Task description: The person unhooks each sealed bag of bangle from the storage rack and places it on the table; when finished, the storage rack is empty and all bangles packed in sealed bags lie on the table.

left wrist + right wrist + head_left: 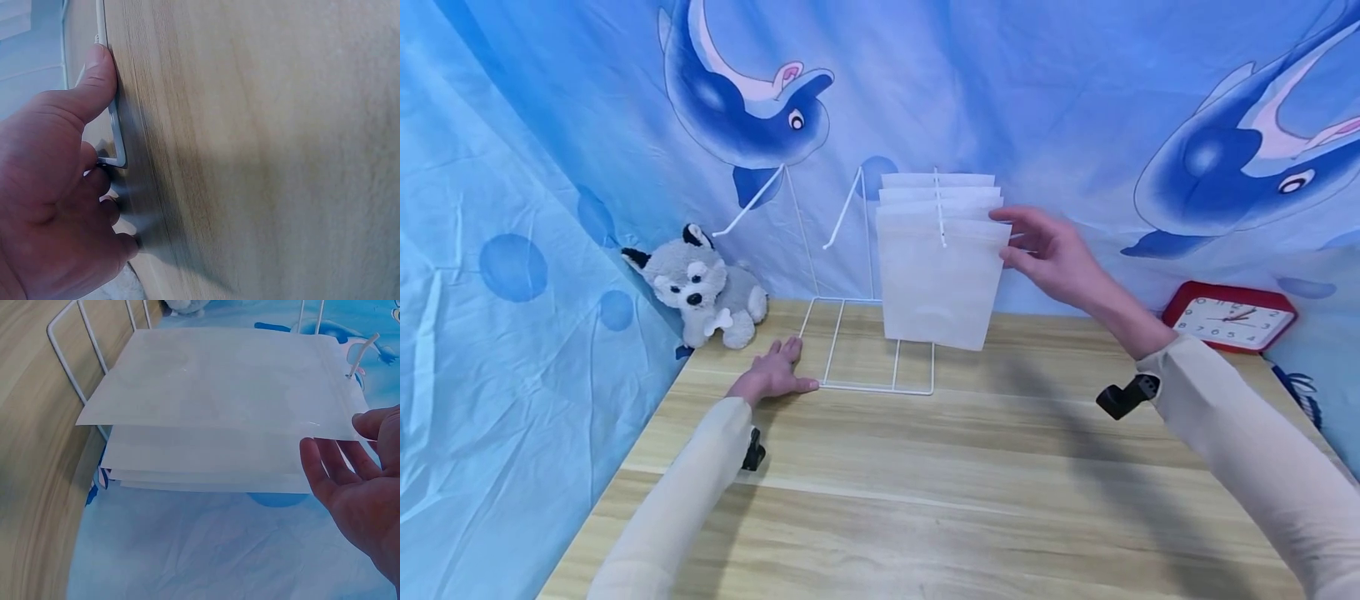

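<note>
A white wire rack (872,389) stands on the table, with three slanted hooks rising at its back. Several white paper sheets (938,287) hang one behind another on its right hook (941,221). At the right edge of the front sheet (212,381), my right hand (1051,254) pinches near the upper corner, thumb on its face and fingers behind. My left hand (773,372) rests at the rack's front left base corner, fingers spread. In the left wrist view, its thumb (97,81) lies along the front base wire. The left hook (748,202) and middle hook (844,208) are bare.
A grey and white plush dog (700,287) sits at the back left of the wooden table (910,492). At the back right leans a red-framed clock (1228,318). A blue curtain (1037,108) with dolphins hangs close behind the rack.
</note>
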### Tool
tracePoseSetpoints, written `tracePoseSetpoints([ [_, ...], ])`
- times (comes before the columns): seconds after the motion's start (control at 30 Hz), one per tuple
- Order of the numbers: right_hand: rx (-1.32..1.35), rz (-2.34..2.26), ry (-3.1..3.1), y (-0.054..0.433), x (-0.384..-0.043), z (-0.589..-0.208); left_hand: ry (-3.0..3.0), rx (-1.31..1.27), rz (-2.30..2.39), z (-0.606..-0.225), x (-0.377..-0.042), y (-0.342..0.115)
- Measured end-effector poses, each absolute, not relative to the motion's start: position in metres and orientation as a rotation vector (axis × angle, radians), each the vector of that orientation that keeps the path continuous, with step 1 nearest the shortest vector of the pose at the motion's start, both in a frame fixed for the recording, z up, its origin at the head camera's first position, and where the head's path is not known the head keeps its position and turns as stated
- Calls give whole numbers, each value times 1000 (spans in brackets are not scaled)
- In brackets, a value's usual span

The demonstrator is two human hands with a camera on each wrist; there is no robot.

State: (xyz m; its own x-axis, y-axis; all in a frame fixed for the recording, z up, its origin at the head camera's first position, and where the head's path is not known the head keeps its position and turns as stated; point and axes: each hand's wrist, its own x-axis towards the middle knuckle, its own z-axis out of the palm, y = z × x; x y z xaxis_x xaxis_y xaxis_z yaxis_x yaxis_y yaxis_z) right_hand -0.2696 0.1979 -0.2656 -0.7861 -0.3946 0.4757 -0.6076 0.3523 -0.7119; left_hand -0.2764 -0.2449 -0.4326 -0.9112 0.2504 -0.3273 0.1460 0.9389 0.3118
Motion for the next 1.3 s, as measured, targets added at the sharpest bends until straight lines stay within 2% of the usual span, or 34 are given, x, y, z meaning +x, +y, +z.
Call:
tracePoseSetpoints([
  [0.83,1001,1234,-2473,177,-287,-251,2713,264,388,-430,-276,-243],
  [1.3,1028,1269,-2474,175,-282,-245,2705,241,412,-430,-278,-244],
])
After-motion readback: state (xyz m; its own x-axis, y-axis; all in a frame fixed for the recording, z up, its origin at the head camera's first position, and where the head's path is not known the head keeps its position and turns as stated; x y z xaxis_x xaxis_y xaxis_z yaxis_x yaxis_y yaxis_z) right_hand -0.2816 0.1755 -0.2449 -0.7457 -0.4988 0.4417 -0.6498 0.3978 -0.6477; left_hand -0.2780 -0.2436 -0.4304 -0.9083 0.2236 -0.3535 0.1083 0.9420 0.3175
